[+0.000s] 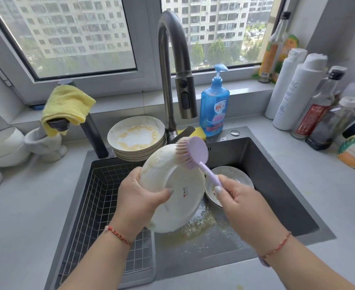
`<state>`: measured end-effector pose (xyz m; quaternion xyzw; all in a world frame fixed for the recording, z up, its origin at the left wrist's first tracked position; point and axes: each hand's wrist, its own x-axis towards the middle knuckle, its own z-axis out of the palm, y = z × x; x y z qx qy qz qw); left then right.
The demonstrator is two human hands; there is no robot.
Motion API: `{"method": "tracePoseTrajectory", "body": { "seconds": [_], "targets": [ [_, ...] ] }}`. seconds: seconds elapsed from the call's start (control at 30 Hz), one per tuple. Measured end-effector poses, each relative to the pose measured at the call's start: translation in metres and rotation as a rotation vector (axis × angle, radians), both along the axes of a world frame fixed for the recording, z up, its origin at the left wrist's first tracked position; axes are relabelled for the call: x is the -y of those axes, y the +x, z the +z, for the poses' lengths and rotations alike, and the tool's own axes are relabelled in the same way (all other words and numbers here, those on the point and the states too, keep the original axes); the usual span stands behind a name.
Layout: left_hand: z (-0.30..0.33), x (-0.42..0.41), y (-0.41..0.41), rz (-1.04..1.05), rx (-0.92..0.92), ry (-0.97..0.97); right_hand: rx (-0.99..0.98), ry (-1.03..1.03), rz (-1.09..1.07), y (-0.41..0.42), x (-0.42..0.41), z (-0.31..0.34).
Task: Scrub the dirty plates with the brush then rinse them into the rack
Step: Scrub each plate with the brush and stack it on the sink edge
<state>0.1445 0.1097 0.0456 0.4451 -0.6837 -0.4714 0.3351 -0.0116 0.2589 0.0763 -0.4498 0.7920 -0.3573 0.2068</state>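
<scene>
Frame centre — left hand (139,197) grips tilted plate (172,193); right hand (241,204) grips brush (193,152), bristles on plate's upper rim.

Yellow cloth (68,105) draped over dark tap at L rear of sink. Gooseneck faucet (172,65) centre rear, spray head hanging down. Blue dish-soap pump bottle (214,105) just R of it; yellow sponge (197,131) at its base. Two white bottles (293,88), dark sauce bottles (323,105) clustered on R counter. White ceramic holder (45,145) and white bowl (3,146) on L counter.
</scene>
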Motion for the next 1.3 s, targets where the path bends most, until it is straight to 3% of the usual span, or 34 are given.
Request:
{"method": "tracePoseTrajectory", "body": {
  "seconds": [0.17, 0.3, 0.5, 0.63, 0.83, 0.93, 1.13, 1.3],
  "targets": [
    [-0.002, 0.005, 0.003, 0.091, -0.150, 0.181, -0.096, 0.130, -0.112, -0.022, -0.008, -0.013],
    [-0.005, 0.007, 0.002, 0.093, -0.202, 0.257, -0.206, 0.101, -0.019, -0.002, -0.007, -0.014],
    [-0.004, 0.010, 0.004, 0.097, -0.337, 0.385, -0.211, 0.148, 0.102, 0.012, -0.019, -0.009],
    [-0.005, 0.008, 0.006, 0.118, -0.355, 0.390, -0.276, 0.240, 0.066, -0.001, -0.018, -0.005],
    [-0.005, 0.002, 0.001, 0.104, -0.379, 0.434, -0.342, 0.143, 0.056, 0.005, 0.001, -0.004],
    [-0.005, 0.002, 0.002, 0.138, -0.407, 0.434, -0.375, 0.213, 0.025, -0.002, -0.005, -0.006],
    [-0.015, 0.001, 0.005, 0.241, -0.447, 0.440, -0.217, 0.223, 0.246, 0.019, -0.027, 0.000],
    [-0.020, 0.000, 0.005, 0.262, -0.450, 0.447, -0.321, 0.309, 0.211, 0.005, -0.032, -0.006]
  ]
}}
